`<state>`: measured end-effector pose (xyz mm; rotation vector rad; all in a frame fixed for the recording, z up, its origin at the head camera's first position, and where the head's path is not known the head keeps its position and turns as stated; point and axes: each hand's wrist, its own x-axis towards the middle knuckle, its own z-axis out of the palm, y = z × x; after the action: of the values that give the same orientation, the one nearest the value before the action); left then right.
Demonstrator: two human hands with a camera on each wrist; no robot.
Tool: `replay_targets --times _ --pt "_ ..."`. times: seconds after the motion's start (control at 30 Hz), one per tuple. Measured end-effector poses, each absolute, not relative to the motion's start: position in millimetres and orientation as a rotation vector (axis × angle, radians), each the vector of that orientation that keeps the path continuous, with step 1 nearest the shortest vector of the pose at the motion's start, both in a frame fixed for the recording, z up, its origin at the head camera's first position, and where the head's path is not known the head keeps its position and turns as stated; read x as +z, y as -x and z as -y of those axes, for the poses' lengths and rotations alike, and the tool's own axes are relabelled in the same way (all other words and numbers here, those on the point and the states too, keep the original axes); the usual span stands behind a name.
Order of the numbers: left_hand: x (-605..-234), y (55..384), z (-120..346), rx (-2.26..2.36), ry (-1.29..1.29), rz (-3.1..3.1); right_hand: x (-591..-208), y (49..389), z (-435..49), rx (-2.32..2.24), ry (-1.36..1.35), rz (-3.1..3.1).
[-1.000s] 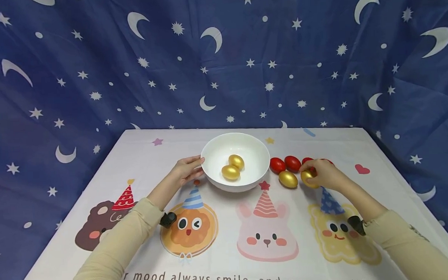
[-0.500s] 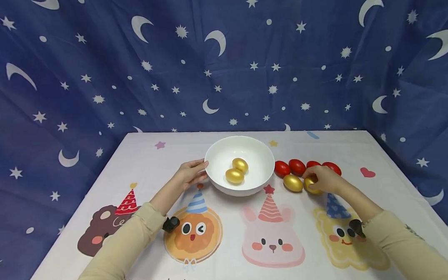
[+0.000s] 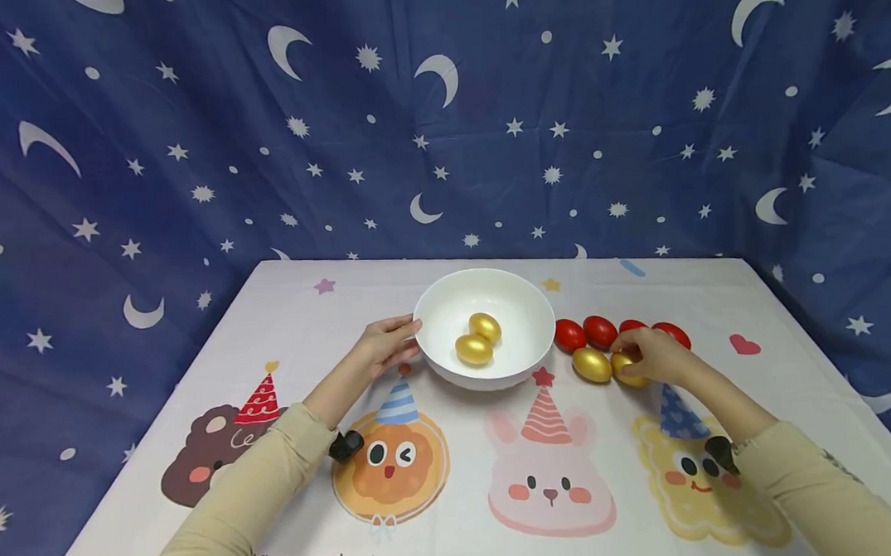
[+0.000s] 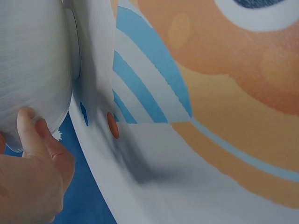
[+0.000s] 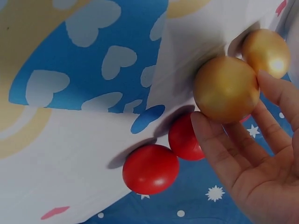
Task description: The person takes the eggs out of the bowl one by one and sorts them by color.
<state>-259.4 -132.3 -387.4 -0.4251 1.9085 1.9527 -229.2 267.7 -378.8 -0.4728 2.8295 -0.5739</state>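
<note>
A white bowl (image 3: 457,377) stands near the middle of the table, with two gold eggs (image 3: 474,349) lying inside. My left hand (image 3: 384,345) grips the bowl's left side; the left wrist view has fingertips (image 4: 28,114) against its outer wall. To the right of the bowl, my right hand (image 3: 661,356) pinches a gold egg (image 5: 226,91) between thumb and fingers. A second gold egg (image 3: 591,364) lies just left of that one. Behind them is a row of several red eggs (image 3: 600,331), one partly covered by the right hand.
A white tablecloth (image 3: 328,333) with printed cartoon faces and lettering covers the table. Behind it hangs a dark blue curtain (image 3: 333,92) with moons and stars. The leftmost red egg (image 3: 570,335) sits close beside the bowl.
The whole head view has shifted slightly. My right hand has sunk a little at the same gold egg, uncovering more of the rightmost red egg. The left hand stays on the bowl.
</note>
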Motion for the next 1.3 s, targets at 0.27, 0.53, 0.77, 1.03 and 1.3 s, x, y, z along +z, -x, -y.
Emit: replay_targets --times 0.27,0.53,0.77,1.03,1.3 --pt "-388.0 259.7 133.3 1.952 0.412 -1.903 -376.8 227.1 -268.2 -0.577 0.455 -2.821" --pt "-388.6 260.6 134.2 1.95 0.41 -1.893 -376.2 226.9 -269.9 -0.613 0.426 -2.807" --pt "-386.3 260.9 133.0 1.958 0.408 -1.894 -376.0 227.3 -272.9 -0.637 0.453 -2.823" --pt "-386.1 261.0 132.7 1.942 0.427 -1.898 -379.6 228.5 -273.4 -0.598 0.489 -2.849" --pt "-387.6 263.3 132.2 1.949 0.431 -1.892 -378.2 228.8 -269.9 -0.58 0.464 -2.858"
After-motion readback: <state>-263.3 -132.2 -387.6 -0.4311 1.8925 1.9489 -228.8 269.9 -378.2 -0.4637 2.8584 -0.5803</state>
